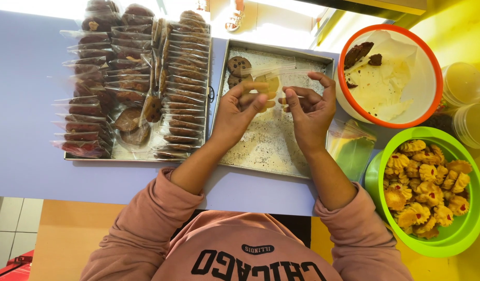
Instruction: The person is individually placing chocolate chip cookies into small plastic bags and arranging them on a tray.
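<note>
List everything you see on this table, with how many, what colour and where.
Clear bag: one, transparent, pinched by both hands.
Baking tray: one, metal, centre; two or three dark-chip cookies in its far corner.
Bagged cookies: dozens, brown, on the tray on the left.
Orange-rimmed bowl: one, white paper and brown pieces inside.
Green bowl: one, full of yellow cookies.
Plastic tubs: two, clear, far right.
Left hand, right hand: over the centre tray.

Both forearms in pink sleeves reach forward. The left hand (239,110) and right hand (308,108) hover side by side, fingertips pinched, thumbs facing inward.
</note>
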